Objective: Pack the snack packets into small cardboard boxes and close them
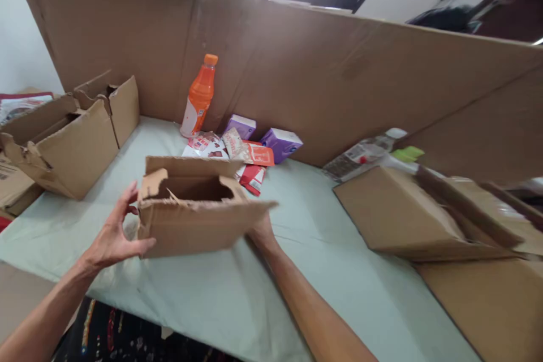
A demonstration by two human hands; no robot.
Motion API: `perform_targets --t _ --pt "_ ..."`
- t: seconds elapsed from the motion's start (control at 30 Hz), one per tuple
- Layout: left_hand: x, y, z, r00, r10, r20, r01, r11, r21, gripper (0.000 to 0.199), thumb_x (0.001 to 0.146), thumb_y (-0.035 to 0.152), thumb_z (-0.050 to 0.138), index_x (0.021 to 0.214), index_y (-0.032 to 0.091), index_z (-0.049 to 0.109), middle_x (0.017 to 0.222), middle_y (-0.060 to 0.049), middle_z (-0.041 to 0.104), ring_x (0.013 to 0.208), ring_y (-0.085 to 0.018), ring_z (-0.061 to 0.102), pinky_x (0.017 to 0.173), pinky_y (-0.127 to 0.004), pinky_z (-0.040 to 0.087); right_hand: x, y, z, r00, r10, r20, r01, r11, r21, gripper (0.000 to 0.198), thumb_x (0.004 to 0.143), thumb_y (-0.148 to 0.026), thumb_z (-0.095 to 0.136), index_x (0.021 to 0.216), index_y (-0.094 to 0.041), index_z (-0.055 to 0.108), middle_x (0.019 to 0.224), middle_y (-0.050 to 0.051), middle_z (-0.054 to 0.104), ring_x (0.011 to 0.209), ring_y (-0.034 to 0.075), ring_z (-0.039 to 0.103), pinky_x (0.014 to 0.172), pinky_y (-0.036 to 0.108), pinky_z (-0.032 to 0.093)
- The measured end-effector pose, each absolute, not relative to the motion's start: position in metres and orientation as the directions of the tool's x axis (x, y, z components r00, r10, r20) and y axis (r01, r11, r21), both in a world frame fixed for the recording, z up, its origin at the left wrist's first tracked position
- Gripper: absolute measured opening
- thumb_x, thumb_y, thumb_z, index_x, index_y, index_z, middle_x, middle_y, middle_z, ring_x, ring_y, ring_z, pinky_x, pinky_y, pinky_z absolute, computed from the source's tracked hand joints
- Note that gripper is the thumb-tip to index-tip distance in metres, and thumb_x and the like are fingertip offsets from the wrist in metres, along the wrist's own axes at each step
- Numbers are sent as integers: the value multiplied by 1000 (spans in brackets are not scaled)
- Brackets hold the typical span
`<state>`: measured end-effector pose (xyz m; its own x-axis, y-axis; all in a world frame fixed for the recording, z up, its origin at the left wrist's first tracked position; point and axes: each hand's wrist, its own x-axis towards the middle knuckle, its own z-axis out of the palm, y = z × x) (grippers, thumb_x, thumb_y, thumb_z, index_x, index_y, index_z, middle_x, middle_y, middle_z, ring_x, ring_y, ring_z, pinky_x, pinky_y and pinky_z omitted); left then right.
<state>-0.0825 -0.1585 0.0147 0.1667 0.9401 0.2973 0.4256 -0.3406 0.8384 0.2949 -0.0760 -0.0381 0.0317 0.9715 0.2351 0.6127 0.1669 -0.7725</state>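
An open cardboard box (190, 232) is between the hands over pale green cloth (314, 220), at 8 o'clock from the view's centre. The left hand (116, 237) loosely grasps its 9 o'clock end; the right hand (263, 233) is at 4 o'clock, fingers hidden, grip impossible to tell. From the box, an orange drink bottle (199, 96) stands at 12, snack packets (258, 154) at 1.

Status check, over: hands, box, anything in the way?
Left hand at the box, left end; right hand partly hidden, right end. Box open-topped. Snack packets close behind it.
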Motion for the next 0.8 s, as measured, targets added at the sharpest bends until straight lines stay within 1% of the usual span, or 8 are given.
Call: perform_targets --t 0.07,0.2,0.3,0.43,0.5,0.57,0.7,0.8 --pt "-93 -149 16 -22 926 377 475 -322 819 115 79 52 86 171 38 18 160 -14 52 142 -40 57 110 -59 56 292 -75 -50 65 964 256 562 177 -808 34 94 -49 58 89 -21 77 101 12 82 99 31 75 92 49 63" --pt "-105 -110 14 -359 793 492 591 -215 777 126 65 50 92 169 30 23 156 -18 49 138 -42 58 107 -61 56 292 -75 -59 83 949 303 482 228 -846 33 86 -46 56 88 -22 78 103 14 83 101 31 77 98 50 61" --pt "-101 -67 17 -466 752 467 641 -77 763 130 60 39 94 168 26 22 157 -20 43 147 -43 50 120 -63 47 291 -76 -60 70 944 322 444 259 -858 31 86 -45 57 87 -22 78 103 14 83 100 31 78 100 51 60" --pt "-84 -2 28 -480 738 475 673 -38 739 127 66 27 92 169 15 17 164 -26 34 160 -42 32 134 -61 25 290 -76 -57 43 939 342 433 291 -853 30 88 -41 56 86 -22 78 103 14 83 99 29 78 98 49 62" --pt "-75 28 33 -485 731 480 671 -40 740 124 72 24 90 168 6 14 166 -32 29 162 -43 26 135 -61 21 290 -75 -56 31 936 350 445 301 -843 28 89 -38 55 87 -22 78 103 13 83 98 28 78 97 47 62" --pt "-67 52 37 -481 732 482 667 -52 744 107 84 28 84 167 6 20 169 -30 26 162 -43 23 134 -64 18 290 -75 -55 19 935 354 463 306 -832 27 90 -35 55 88 -22 78 103 12 84 99 27 79 96 45 63" --pt "-56 66 28 -372 792 484 673 -128 728 52 107 40 62 152 16 53 165 -14 44 152 -39 44 126 -68 33 291 -76 -53 -21 935 354 499 317 -807 26 92 -29 52 90 -23 78 105 12 83 101 27 79 98 45 63" --pt "-54 54 12 -273 841 467 710 -152 688 52 105 44 64 146 13 58 159 -16 52 148 -40 49 122 -66 40 290 -77 -45 -66 938 340 528 322 -786 26 96 -24 50 92 -26 76 109 11 83 105 29 79 100 48 63"
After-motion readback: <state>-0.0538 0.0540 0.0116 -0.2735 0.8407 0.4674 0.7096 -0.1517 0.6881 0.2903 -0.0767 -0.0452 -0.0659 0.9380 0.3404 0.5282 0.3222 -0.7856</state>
